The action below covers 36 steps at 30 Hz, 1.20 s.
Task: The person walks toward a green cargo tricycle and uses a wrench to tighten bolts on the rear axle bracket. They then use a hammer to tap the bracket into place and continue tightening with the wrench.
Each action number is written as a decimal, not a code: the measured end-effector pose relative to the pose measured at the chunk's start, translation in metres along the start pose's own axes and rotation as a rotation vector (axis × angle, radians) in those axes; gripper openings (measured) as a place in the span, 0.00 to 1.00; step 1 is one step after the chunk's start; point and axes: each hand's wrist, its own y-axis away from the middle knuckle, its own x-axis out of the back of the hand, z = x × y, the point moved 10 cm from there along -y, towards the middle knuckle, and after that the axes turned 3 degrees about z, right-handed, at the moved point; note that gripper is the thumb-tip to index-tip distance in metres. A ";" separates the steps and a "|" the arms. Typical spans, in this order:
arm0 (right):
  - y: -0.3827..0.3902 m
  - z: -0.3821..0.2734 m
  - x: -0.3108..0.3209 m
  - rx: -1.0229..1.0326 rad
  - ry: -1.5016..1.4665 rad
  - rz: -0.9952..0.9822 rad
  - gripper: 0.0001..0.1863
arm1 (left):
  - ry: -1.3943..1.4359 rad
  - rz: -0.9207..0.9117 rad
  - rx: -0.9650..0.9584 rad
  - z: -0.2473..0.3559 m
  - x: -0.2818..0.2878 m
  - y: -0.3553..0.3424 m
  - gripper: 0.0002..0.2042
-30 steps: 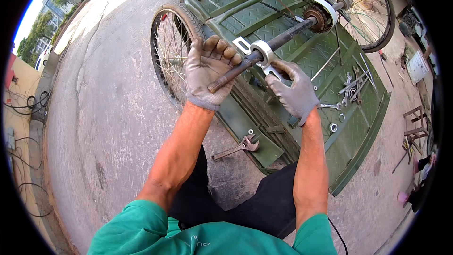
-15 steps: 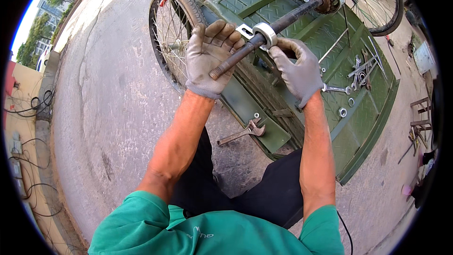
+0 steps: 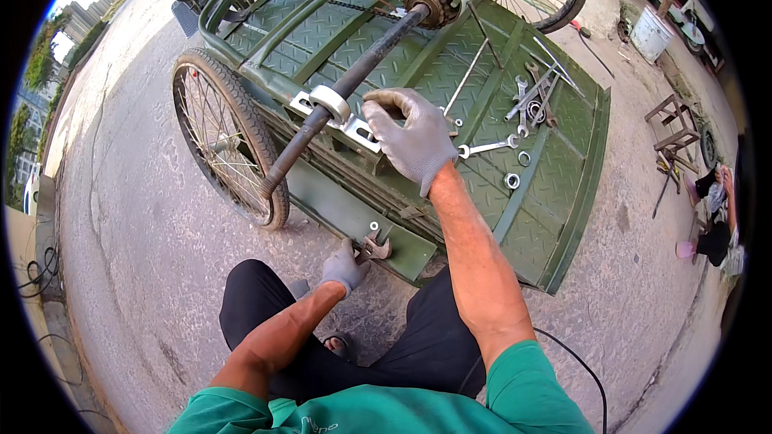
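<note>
My left hand (image 3: 346, 268), in a grey glove, is low beside the green ledge, its fingers closed around the handle of an adjustable wrench (image 3: 376, 246). The wrench's jaws lie on the ledge near a small nut (image 3: 374, 226). My gloved right hand (image 3: 414, 135) hovers just right of the axle, thumb and index finger curled together in a pinch. Anything between those fingertips is too small to make out. A dark steel axle (image 3: 354, 74) slants past it, carrying a pale ring-shaped bearing housing (image 3: 329, 102) above a slotted white bracket (image 3: 359, 130).
Several wrenches (image 3: 531, 104) and loose rings (image 3: 512, 181) lie on the green tread-plate bed (image 3: 450, 72) of an upturned cart. Spoked wheels (image 3: 221, 141) stand on either side. A sprocket (image 3: 430, 5) with chain is at the axle's far end. A wooden stool (image 3: 674, 124) stands at right.
My left hand has left the axle's threaded end and dropped to the adjustable wrench, taking hold of it. My right hand stays pinched near the bearing housing, now slightly apart from it. The view has shifted right.
</note>
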 end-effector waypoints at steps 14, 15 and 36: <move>-0.004 0.012 0.008 -0.095 -0.107 0.051 0.14 | -0.097 -0.144 0.038 -0.018 -0.023 -0.009 0.17; -0.005 0.007 0.012 -0.058 -0.096 0.069 0.14 | -0.008 -0.115 -0.005 -0.010 -0.019 -0.008 0.17; 0.045 -0.090 0.045 -0.063 -0.274 0.019 0.18 | 1.653 -0.028 -0.529 0.227 0.301 0.118 0.14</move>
